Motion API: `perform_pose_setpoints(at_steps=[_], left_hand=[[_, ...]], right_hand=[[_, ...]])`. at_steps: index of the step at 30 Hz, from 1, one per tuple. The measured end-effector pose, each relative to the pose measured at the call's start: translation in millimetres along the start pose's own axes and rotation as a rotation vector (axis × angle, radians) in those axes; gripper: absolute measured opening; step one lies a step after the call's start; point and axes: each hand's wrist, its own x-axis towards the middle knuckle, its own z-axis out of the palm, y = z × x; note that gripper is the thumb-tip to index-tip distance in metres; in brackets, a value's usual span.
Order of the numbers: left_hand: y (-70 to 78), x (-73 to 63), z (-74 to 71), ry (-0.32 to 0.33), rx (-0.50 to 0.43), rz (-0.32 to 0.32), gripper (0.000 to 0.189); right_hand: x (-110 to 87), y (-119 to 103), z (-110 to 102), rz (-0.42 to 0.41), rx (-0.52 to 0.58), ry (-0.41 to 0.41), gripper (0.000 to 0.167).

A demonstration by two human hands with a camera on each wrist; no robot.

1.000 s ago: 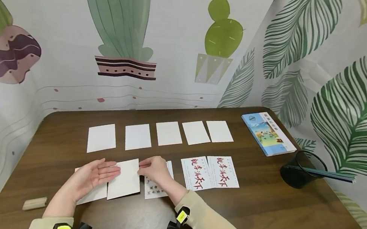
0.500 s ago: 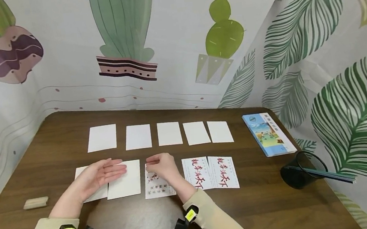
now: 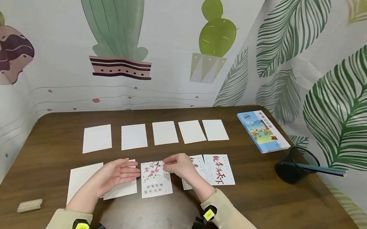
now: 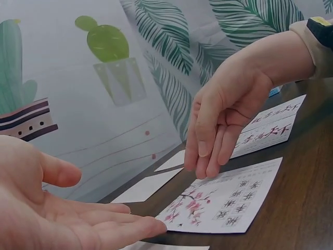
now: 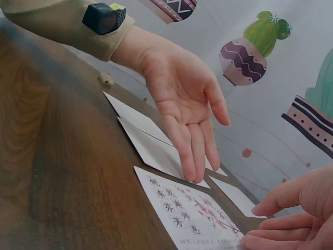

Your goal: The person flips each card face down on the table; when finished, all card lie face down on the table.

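Note:
A card with pink blossoms and black characters [image 3: 155, 180] lies flat on the table between the hands. My left hand [image 3: 114, 177] hovers over a blank white card [image 3: 121, 191], palm turned inward and fingers straight, tips near the blossom card's left edge. At that card's upper right corner is my right hand [image 3: 181, 165], fingers lightly bent; in the right wrist view its thumb [image 5: 278, 197] stands apart from the fingers. Whether the fingertips touch the card is unclear. Two cards with red calligraphy [image 3: 219, 170] lie to the right, one partly hidden by the right hand.
A second blank card [image 3: 80, 179] lies at the near row's left. Several white cards [image 3: 165, 132] form a row behind. A blue book [image 3: 263, 131] and a black pen cup [image 3: 287, 172] holding dark sticks stand right. A small beige block [image 3: 29, 205] lies left.
The right hand has let go of the blank card, now lying flat, and moved right to the blossom card's far corner. The left hand has shifted right too. The head view has turned slightly.

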Motion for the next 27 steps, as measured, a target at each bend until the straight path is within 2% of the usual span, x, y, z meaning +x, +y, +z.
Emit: perform_pose_setpoints(at_steps=[11, 21, 27], left_hand=[[-3.9, 4.7, 3.3, -0.008, 0.038, -0.018, 0.059], [-9.1, 9.0, 0.0, -0.031, -0.033, -0.007, 0.058], [-11.1, 14.5, 4.8, 0.018, -0.089, -0.045, 0.059]], right_hand=[[-0.1, 7, 1, -0.013, 0.027, 0.000, 0.026], [2.3, 11, -1, 0.002, 0.042, 0.020, 0.024], [2.4, 12, 0, 0.008, 0.036, 0.034, 0.025]])
